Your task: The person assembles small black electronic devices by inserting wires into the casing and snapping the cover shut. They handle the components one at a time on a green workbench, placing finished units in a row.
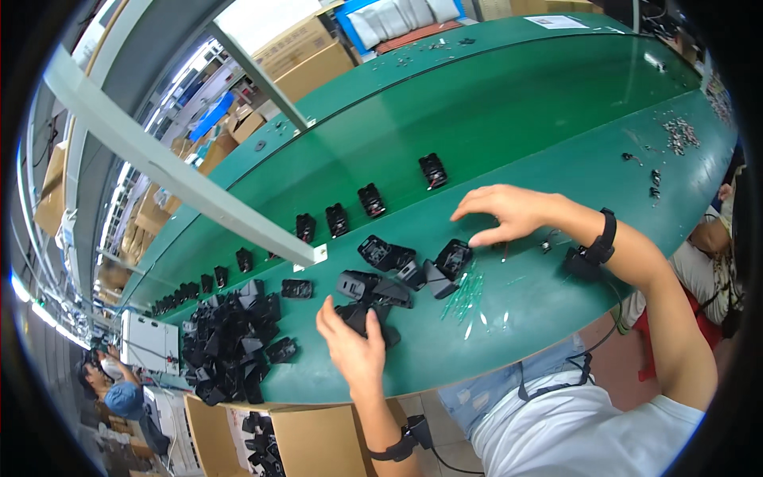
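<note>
My left hand (354, 350) rests at the near side of a small cluster of black plastic housings (362, 285), thumb and fingers apart. A black part (350, 314) shows between its thumb and index finger; whether they press on it I cannot tell. My right hand (509, 215) hovers over the green bench, its thumb and fingers spread with nothing between them. Just left of its thumb lies an open black housing (453, 258) with a recessed inside. Beside that housing are thin, clear-green slivers (465, 296), scattered on the bench.
A large pile of black housings (230, 338) covers the bench at left. Black assemblies (371, 200) stand in a row on the green belt (509, 135). A slanted metal post (183, 171) meets the bench. Small metal parts (681, 135) lie far right; cardboard box (318, 437) below.
</note>
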{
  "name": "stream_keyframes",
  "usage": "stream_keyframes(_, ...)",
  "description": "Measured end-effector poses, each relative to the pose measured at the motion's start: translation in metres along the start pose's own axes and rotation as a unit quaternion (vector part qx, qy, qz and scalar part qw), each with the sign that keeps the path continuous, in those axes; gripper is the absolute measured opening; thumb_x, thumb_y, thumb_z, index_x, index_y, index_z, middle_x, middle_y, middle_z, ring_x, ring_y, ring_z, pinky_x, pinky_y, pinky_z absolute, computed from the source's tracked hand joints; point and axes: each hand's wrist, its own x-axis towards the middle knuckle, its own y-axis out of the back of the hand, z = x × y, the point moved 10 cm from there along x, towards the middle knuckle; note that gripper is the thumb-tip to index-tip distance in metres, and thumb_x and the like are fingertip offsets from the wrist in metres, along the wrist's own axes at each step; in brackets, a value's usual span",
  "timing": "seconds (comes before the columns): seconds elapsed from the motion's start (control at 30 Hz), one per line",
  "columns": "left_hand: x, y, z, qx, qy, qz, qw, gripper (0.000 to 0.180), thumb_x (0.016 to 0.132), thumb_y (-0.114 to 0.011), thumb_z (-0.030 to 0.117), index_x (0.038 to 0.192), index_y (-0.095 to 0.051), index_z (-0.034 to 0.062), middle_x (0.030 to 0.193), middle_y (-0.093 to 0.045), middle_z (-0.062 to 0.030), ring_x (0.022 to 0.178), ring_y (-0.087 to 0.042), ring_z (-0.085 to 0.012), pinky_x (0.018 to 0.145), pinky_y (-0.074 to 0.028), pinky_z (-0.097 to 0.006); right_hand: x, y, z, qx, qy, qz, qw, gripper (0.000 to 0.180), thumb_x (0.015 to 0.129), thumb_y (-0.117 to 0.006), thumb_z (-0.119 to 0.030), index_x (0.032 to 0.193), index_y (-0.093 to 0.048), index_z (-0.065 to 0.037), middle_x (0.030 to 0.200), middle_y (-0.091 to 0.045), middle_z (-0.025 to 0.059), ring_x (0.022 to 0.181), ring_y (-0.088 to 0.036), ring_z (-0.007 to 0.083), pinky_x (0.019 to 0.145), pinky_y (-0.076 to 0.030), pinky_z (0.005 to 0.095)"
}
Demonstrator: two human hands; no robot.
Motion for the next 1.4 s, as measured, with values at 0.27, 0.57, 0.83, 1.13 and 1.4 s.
stream_keyframes(0.27, -0.002, 0.033, 0.022, 0.011, -0.084, 0.158, 0.984, 0.057, 0.077, -0.061, 0.000, 0.132, -0.048, -0.0047, 0.141, -0.038, -0.0282, 0.122, -0.047, -0.0476, 0.101, -0.042, -0.050, -0.051, 0.009, 0.024, 0.016, -0.050, -0.004, 0.999, 0.054, 0.076, -0.078, -0.015, 0.128, -0.063, -0.013, 0.126, -0.060, 0.0123, 0.109, -0.062, 0.0330, 0.094, -0.051, 0.0426)
stream_keyframes(0.57, 0.010, -0.048, 0.159, -0.267, -0.200, -0.106, 0.937, 0.043, 0.065, -0.064, 0.001, 0.107, -0.055, 0.0021, 0.130, -0.050, -0.0207, 0.117, -0.053, -0.0352, 0.101, -0.042, -0.041, -0.044, -0.015, 0.021, -0.014, -0.067, 0.022, 0.997, 0.021, 0.085, -0.072, -0.017, 0.103, -0.066, -0.008, 0.095, -0.067, 0.0059, 0.089, -0.066, 0.0262, 0.080, -0.054, 0.0384)
stream_keyframes(0.83, 0.021, -0.124, 0.183, -0.579, -0.112, -0.287, 0.754, 0.043, 0.074, -0.063, -0.010, 0.114, -0.055, 0.0027, 0.147, -0.040, -0.0178, 0.110, -0.064, -0.0214, 0.088, -0.054, -0.031, -0.067, 0.000, 0.045, 0.417, -0.140, 0.205, 0.874, 0.019, 0.100, -0.062, -0.021, 0.105, -0.059, -0.004, 0.071, -0.063, 0.0021, 0.065, -0.061, 0.0063, 0.059, -0.050, 0.0234)
stream_keyframes(1.13, 0.003, -0.133, 0.182, -0.451, -0.179, -0.224, 0.845, 0.043, 0.072, -0.069, -0.003, 0.112, -0.056, 0.0033, 0.136, -0.045, -0.0179, 0.123, -0.052, -0.0262, 0.101, -0.045, -0.039, -0.069, -0.019, 0.032, 0.524, -0.183, 0.167, 0.815, 0.015, 0.101, -0.056, -0.013, 0.110, -0.059, -0.002, 0.074, -0.068, 0.0053, 0.065, -0.066, 0.0112, 0.059, -0.051, 0.0239)
stream_keyframes(1.4, -0.001, -0.136, 0.187, -0.475, -0.190, -0.258, 0.820, 0.052, 0.072, -0.072, 0.000, 0.120, -0.055, 0.0031, 0.135, -0.047, -0.0206, 0.124, -0.053, -0.0291, 0.103, -0.044, -0.041, -0.075, -0.023, 0.034, 0.501, -0.218, 0.133, 0.827, 0.021, 0.094, -0.065, -0.010, 0.110, -0.055, -0.002, 0.084, -0.070, 0.0093, 0.072, -0.069, 0.0122, 0.060, -0.053, 0.0236)
